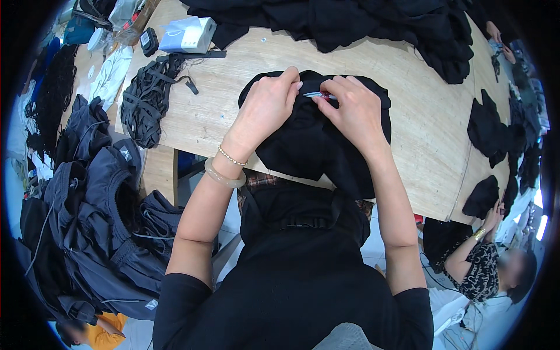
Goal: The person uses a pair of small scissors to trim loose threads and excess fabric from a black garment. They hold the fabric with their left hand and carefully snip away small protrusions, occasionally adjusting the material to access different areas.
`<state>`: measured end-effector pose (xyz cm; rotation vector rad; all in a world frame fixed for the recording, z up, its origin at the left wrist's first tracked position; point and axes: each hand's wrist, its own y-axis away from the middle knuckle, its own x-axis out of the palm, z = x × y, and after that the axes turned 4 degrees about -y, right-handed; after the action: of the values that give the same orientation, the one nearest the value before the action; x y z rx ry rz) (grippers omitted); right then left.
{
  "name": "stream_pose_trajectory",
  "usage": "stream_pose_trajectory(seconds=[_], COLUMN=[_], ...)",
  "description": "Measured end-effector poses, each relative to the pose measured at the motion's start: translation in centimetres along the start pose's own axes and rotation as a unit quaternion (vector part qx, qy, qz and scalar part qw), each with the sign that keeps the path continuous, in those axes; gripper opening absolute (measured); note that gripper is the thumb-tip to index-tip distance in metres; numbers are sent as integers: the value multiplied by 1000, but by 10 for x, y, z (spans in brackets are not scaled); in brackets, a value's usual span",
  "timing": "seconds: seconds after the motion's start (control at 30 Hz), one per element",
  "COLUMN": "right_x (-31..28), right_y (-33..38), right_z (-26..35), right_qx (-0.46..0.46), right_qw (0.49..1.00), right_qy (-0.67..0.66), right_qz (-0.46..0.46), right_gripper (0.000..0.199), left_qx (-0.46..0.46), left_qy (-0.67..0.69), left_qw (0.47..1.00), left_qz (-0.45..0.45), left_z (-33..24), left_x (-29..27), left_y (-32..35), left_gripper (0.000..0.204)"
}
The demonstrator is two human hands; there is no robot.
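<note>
Black garment (pixel 315 146) pinched by both hands (snips, perhaps).

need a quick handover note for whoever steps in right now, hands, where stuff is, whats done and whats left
Left hand: pinching the top edge of the black garment on the wooden table.
Right hand: holding a small metal tool with its tip at that same edge, fingers closed on it.
The garment lies in front of the person and hangs over the table's near edge.
A bundle of black straps sits to the left, a pile of black fabric at the far side, dark garments heaped to the left beside the table.
Done: cannot tell how far along the edge is.
Left: the work at that edge is in hand.
</note>
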<state>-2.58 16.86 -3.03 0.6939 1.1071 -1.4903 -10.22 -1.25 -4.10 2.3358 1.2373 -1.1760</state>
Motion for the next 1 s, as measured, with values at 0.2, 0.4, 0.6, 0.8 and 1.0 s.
stream_pose_trajectory(seconds=[0.2, 0.4, 0.6, 0.8, 1.0], right_x=[3, 7, 29, 44, 43], right_y=[-2, -2, 14, 22, 24], right_z=[1, -4, -45, -54, -57], right_qx=[-6, 63, 272, 273, 281], right_qw=[1000, 993, 874, 855, 852], right_qy=[-3, -97, -392, -428, -432], right_qz=[2, -38, -96, -110, -97], right_gripper=[19, 20, 27, 26, 26], left_qx=[8, 16, -17, 58, -141], left_qy=[-6, -8, 51, -42, 127], left_qw=[1000, 981, 978, 995, 899], left_qz=[-9, -195, -202, -75, -396], left_z=[-1, 5, -7, -2, 15], left_x=[1, 4, 10, 11, -12], left_y=[-1, 1, 12, 13, 12], left_gripper=[12, 12, 12, 14, 20])
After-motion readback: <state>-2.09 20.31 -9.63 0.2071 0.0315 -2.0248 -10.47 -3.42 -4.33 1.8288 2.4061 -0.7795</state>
